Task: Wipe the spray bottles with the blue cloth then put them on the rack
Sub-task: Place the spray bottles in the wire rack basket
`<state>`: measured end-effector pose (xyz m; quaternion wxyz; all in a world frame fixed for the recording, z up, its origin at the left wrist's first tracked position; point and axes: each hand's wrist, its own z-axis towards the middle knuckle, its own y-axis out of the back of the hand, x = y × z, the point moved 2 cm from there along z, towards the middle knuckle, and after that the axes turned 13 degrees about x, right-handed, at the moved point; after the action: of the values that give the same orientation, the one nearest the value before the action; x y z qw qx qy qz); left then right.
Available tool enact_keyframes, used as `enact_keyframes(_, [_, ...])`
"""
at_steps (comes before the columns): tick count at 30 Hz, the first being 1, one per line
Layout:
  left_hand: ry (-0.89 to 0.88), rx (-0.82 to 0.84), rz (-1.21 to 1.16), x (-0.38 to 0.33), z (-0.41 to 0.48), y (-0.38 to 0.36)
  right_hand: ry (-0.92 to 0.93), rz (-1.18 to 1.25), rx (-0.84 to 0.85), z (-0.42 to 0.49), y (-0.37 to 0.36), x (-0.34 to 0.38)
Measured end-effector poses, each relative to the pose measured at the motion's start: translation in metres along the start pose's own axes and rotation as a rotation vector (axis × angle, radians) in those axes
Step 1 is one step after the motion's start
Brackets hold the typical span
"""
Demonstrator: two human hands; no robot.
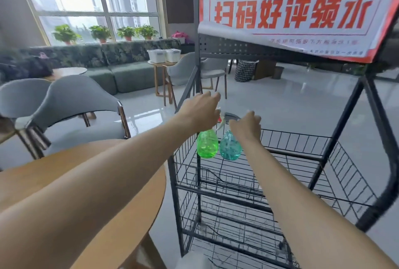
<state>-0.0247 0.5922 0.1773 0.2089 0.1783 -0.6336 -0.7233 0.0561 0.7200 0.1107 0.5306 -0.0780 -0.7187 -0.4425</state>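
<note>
My left hand [200, 111] grips the head of a green spray bottle [207, 144], which hangs below the hand. My right hand [246, 127] grips the head of a teal-blue spray bottle [230, 148] right beside it. Both bottles hang side by side above the upper wire basket of the black metal rack [291, 154], near its left front corner. The spray heads are mostly hidden by my fingers. No blue cloth is in view.
A round wooden table [129, 193] lies under my left arm, left of the rack. A red-and-white sign [291, 14] hangs on the rack's top. Grey chairs [71, 104], a green sofa and potted plants stand at the left and back.
</note>
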Motion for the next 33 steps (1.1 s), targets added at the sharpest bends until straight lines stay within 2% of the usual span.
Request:
enact_keyframes(4, [0.073, -0.012, -0.059, 0.020, -0.049, 0.030, 0.181, -0.042, 0.022, -0.047, -0.006, 0.045])
enact_keyframes(11, [0.345, -0.061, -0.327, 0.106, -0.165, 0.068, 0.500, -0.091, 0.227, -0.133, -0.063, 0.134])
enact_keyframes(13, [0.409, -0.069, -0.282, 0.137, -0.207, 0.069, 0.576, -0.092, 0.295, -0.156, -0.095, 0.161])
enact_keyframes(19, [0.571, 0.086, 0.066, 0.210, -0.330, 0.050, 0.743, -0.115, 0.492, -0.225, -0.210, 0.227])
enact_keyframes(24, [0.816, 0.008, -0.063, 0.283, -0.446, 0.045, 0.852, -0.162, 0.689, -0.285, -0.314, 0.265])
enact_keyframes(29, [0.967, -0.147, -0.136, 0.334, -0.527, 0.045, 0.891, -0.179, 0.879, -0.340, -0.395, 0.285])
enact_keyframes(33, [1.082, -0.123, -0.166, 0.371, -0.572, 0.032, 0.958, -0.249, 0.990, -0.376, -0.450, 0.296])
